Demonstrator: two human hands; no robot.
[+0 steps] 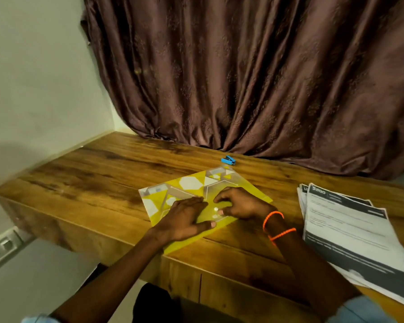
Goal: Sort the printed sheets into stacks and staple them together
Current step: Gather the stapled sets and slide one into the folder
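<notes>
Yellow plastic catches the eye first: a folder with white and clear shapes lies flat on the wooden desk, turned at an angle, one corner reaching the near edge. Both hands are on it. The left hand lies palm down with its fingers straight and together, pressing the folder's near half, thumb stretched out toward the right. The right hand sits just beside it, fingers curled with the tips down on the folder; whether they pinch a flap or snap I cannot tell. Orange cords ring the right wrist.

The printed sheets wait in a loose, fanned stack at the desk's right end, well apart from the folder, white pages with grey and black bands. A small blue stapler stands beyond the folder's far corner, near the brown curtain that hangs behind the desk. A wall socket shows at lower left.
</notes>
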